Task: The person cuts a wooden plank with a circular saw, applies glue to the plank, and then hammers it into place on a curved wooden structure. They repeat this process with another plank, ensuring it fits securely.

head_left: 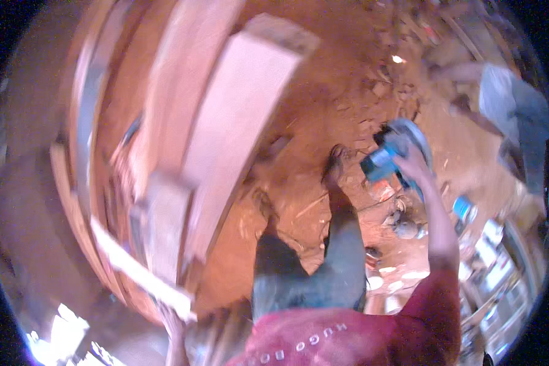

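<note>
My right hand (413, 163) is closed around the handle of a teal power tool (381, 160) with a rounded grey guard, which looks like a circular saw. It is held to the right of my feet, over the dirt floor. My left hand (172, 318), low at the left, is closed on the near end of a pale wooden strip (137, 265). Motion blurs its fingers. The strip slants away to the left across long boards. A wide, thick plank (241, 100) lies just right of these boards, its sawn end facing away from me.
Several long boards (88, 122) curve along the left. Reddish dirt floor (323, 91) with wood scraps lies ahead. At the far right another person (515, 116) bends with arms reaching out. A blue-and-white can (463, 208) and assorted clutter (500, 274) lie at the right.
</note>
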`<action>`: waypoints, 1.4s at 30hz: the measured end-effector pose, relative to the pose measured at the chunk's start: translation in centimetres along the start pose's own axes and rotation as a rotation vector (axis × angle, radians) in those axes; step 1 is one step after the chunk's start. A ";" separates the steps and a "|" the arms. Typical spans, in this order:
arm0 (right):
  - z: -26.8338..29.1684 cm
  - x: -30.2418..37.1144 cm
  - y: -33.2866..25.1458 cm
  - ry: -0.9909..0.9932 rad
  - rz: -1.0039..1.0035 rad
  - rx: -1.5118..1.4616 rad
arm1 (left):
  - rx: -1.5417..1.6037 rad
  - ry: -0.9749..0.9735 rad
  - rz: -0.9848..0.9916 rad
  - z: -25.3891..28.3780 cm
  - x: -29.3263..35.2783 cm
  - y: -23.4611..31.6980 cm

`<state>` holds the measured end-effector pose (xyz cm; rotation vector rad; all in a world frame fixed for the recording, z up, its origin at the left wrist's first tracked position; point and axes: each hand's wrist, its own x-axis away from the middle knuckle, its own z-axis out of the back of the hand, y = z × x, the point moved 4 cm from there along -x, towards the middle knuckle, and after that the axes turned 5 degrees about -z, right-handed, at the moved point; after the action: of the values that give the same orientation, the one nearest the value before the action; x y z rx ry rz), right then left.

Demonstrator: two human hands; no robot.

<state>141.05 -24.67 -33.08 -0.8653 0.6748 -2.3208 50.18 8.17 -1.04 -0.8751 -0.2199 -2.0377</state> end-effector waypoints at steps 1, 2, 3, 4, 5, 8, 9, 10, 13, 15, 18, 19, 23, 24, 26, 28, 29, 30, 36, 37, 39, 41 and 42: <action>1.7 4.7 -6.1 -0.100 -0.289 -0.104 | -0.020 -0.002 0.013 0.5 -0.3 0.0; 4.2 8.8 -12.2 -0.161 -0.581 -0.187 | -0.040 0.007 0.022 0.9 -1.3 0.7; 4.8 13.3 -14.4 -0.120 -0.565 -0.252 | -0.051 -0.259 0.165 6.6 -2.4 6.0; 5.0 18.0 -15.9 -0.083 -0.579 -0.354 | -0.558 -0.019 -0.036 1.4 -1.8 0.2; 7.0 21.9 -18.5 -0.040 -0.538 -0.381 | -0.078 0.088 0.014 3.2 -1.2 4.0; 6.3 31.2 -28.6 0.092 -0.516 -0.496 | 0.033 0.214 -0.071 3.8 -0.4 5.9; 5.9 33.8 -31.8 0.076 -0.513 -0.490 | 0.083 0.236 -0.078 3.6 0.0 6.2; 4.9 36.1 -33.4 0.131 -0.457 -0.438 | 0.128 0.256 -0.087 3.4 0.2 6.2; 2.3 41.0 -43.0 0.084 -0.422 -0.422 | 0.159 0.324 -0.132 3.9 0.3 6.1; -0.4 42.6 -45.5 0.094 -0.140 -0.429 | 0.226 0.336 -0.153 3.7 0.3 5.9; -4.3 44.1 -52.6 -0.049 0.096 -0.463 | 0.263 0.365 -0.201 4.0 -0.3 5.7; -5.5 44.0 -54.4 -0.089 0.132 -0.441 | 0.265 0.357 -0.195 4.2 -0.3 5.9; -10.3 44.1 -59.5 -0.255 0.237 -0.328 | 0.302 0.371 -0.183 4.1 -0.1 5.6; -11.3 44.3 -59.9 -0.261 0.281 -0.277 | 0.316 0.391 -0.191 3.8 0.0 5.5; -12.5 44.6 -60.8 -0.294 0.316 -0.186 | 0.311 0.383 -0.175 3.7 0.2 5.6; -13.1 45.0 -60.5 -0.316 0.335 -0.186 | 0.313 0.414 -0.181 3.3 0.3 5.6; -13.5 45.3 -60.2 -0.331 0.343 -0.186 | 0.319 0.449 -0.193 3.0 0.1 5.6; -13.9 45.3 -59.8 -0.371 0.319 -0.169 | 0.325 0.483 -0.205 2.8 0.1 5.4; -14.2 45.1 -59.4 -0.365 0.369 -0.237 | 0.308 0.618 -0.256 2.4 -0.1 5.5; -14.3 45.2 -59.5 -0.369 0.373 -0.249 | 0.308 0.620 -0.257 2.4 -0.1 5.5; -15.0 45.4 -59.4 -0.431 0.350 -0.196 | 0.306 0.623 -0.264 2.3 -0.2 5.5; -15.7 45.7 -59.4 -0.469 0.321 -0.179 | 0.295 0.621 -0.249 2.3 -0.5 5.6; -15.8 45.8 -59.6 -0.476 0.306 -0.187 | 0.287 0.621 -0.245 2.3 -0.7 5.6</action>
<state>81.49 -8.13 12.53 -1.2483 0.7557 -1.7137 55.96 6.30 -0.72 -0.0191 -0.2708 -2.3247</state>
